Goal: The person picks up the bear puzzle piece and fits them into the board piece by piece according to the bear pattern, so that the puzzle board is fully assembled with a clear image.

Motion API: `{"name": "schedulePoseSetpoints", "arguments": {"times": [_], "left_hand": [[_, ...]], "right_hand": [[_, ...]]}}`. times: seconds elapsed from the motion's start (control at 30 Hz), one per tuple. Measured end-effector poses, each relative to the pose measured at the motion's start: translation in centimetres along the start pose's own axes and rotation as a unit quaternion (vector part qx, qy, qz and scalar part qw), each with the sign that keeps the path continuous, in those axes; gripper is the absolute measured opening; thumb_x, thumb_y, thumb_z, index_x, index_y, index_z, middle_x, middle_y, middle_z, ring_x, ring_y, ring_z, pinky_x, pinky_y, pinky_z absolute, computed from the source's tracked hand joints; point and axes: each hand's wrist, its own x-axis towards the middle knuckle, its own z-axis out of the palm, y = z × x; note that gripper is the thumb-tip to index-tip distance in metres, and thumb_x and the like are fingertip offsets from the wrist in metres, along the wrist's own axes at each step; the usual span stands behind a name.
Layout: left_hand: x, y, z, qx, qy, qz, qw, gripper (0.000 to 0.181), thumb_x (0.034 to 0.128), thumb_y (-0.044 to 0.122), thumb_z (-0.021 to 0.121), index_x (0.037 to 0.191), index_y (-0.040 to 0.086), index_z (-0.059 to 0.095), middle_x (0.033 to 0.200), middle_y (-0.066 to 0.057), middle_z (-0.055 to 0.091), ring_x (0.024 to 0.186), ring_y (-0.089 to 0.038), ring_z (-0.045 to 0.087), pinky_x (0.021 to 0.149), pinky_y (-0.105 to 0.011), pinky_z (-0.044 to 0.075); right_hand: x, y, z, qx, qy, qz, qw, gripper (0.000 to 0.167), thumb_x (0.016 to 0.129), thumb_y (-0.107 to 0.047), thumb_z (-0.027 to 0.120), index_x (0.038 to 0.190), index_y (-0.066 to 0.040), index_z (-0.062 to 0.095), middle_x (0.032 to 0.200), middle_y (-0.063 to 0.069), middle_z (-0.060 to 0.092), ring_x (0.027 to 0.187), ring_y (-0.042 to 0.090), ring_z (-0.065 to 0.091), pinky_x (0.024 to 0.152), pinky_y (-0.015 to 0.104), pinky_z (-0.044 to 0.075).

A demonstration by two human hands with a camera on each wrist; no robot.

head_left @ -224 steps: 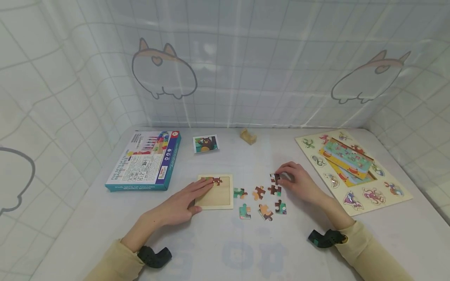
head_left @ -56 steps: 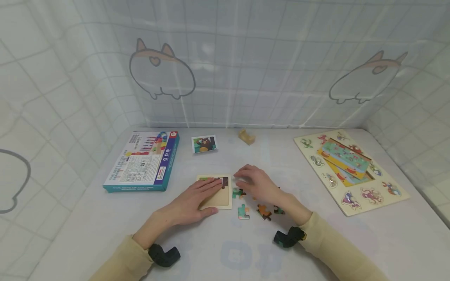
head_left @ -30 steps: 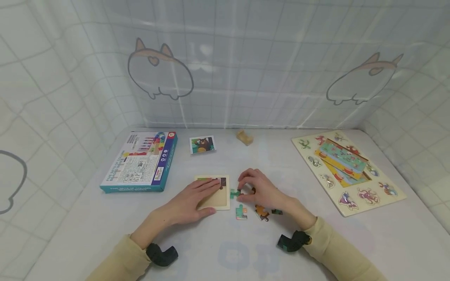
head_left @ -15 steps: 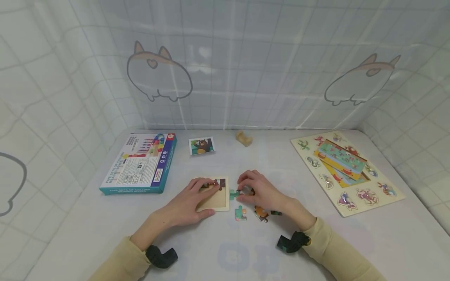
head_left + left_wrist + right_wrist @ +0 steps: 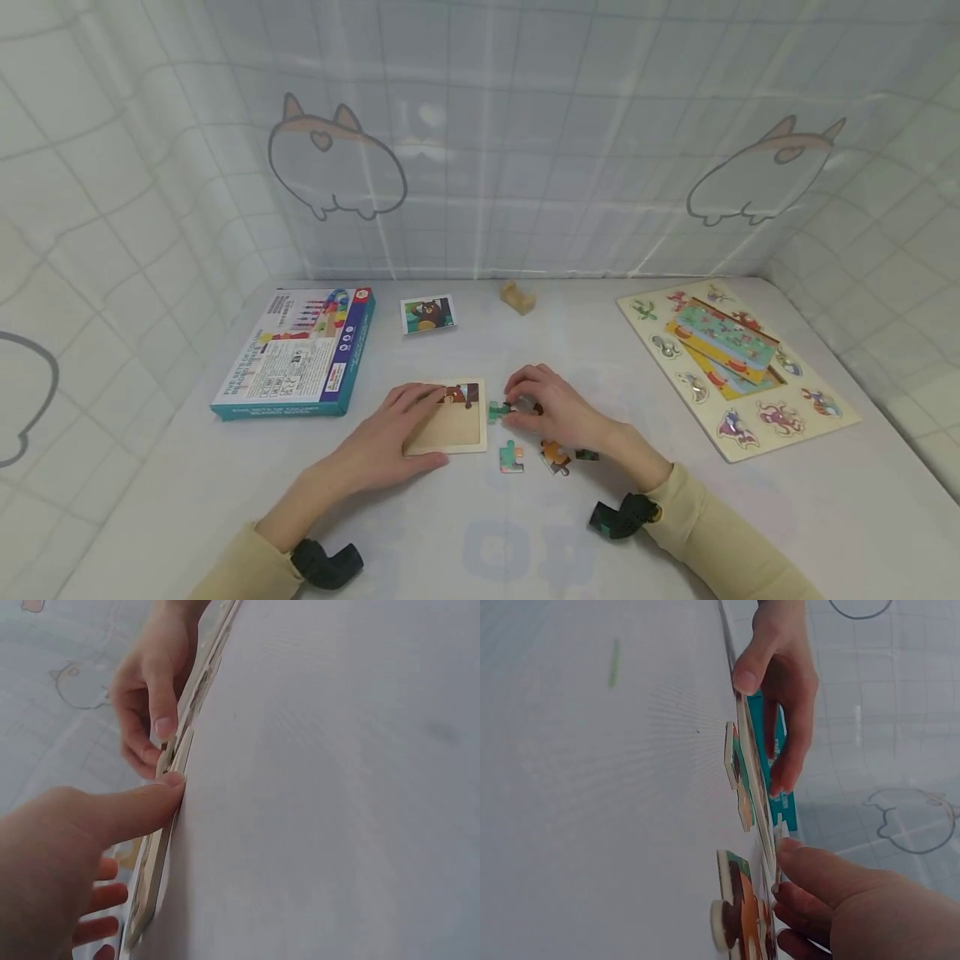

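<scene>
A square wooden puzzle tray (image 5: 450, 432) lies in the middle of the table, with brown bear-face puzzle pieces (image 5: 459, 394) along its far side. Over its left part rests my left hand (image 5: 382, 442), fingers extended, its thumb against the near edge. My right hand (image 5: 558, 408) pinches a green jigsaw piece (image 5: 497, 412) just right of the tray; in the right wrist view the held piece (image 5: 779, 859) shows edge-on at the fingertips. Nearer to me lie a teal piece (image 5: 512, 457), an orange piece (image 5: 555, 457) and a dark piece (image 5: 587, 455), partly hidden by the right wrist.
A boxed toy set (image 5: 296, 354) lies at left. Behind the tray are a bear picture card (image 5: 428, 315) and a small wooden block (image 5: 517, 297). At right, a wooden animal board (image 5: 701, 404) carries colourful cards (image 5: 723, 333). Patterned curtains surround the table.
Since the oldest frame, a piece has come into the tray's far right corner. My right hand has moved left to the green piece. Lately my left hand slid left, uncovering the bear face.
</scene>
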Motion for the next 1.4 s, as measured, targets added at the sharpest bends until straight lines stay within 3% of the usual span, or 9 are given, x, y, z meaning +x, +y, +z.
{"name": "schedulePoseSetpoints", "arguments": {"times": [0.27,0.77,1.17,1.4], "left_hand": [[-1.1,-0.5,-1.3,-0.005,-0.009,-0.034,0.9994,0.080,0.0891,0.042,0.073,0.156,0.024,0.034,0.153,-0.007,0.047,0.142,-0.031,0.043,0.112,-0.056,0.041],[-1.2,-0.8,-1.2,-0.061,-0.037,-0.054,0.9960,0.079,0.0924,0.047,0.068,0.158,0.026,0.029,0.159,-0.009,0.038,0.145,-0.034,0.038,0.115,-0.057,0.037],[-0.9,-0.6,-1.0,-0.072,-0.038,-0.059,0.9949,0.080,0.0923,0.051,0.066,0.158,0.026,0.029,0.158,-0.010,0.041,0.143,-0.035,0.041,0.114,-0.057,0.038],[-0.9,-0.7,-1.1,-0.077,-0.037,-0.055,0.9948,0.079,0.0922,0.051,0.067,0.158,0.025,0.031,0.158,-0.009,0.040,0.144,-0.034,0.040,0.115,-0.055,0.037]], "right_hand": [[0.1,-0.8,-0.1,0.015,0.006,0.008,0.9998,0.018,0.094,-0.025,0.071,0.104,-0.010,0.070,0.117,0.001,0.062,0.107,0.015,0.052,0.090,0.032,0.051],[4.0,-4.5,2.0,0.010,-0.010,-0.032,0.9994,0.020,0.095,-0.022,0.071,0.106,-0.005,0.070,0.119,0.008,0.064,0.111,0.021,0.057,0.097,0.036,0.051],[5.4,-4.3,3.4,-0.009,-0.016,-0.045,0.9988,0.018,0.095,-0.018,0.070,0.106,-0.004,0.070,0.118,0.008,0.063,0.109,0.020,0.059,0.096,0.033,0.052],[6.1,-5.2,3.7,-0.027,-0.042,-0.025,0.9984,0.017,0.096,-0.021,0.069,0.103,-0.005,0.072,0.120,0.006,0.061,0.110,0.021,0.055,0.098,0.033,0.050]]}}
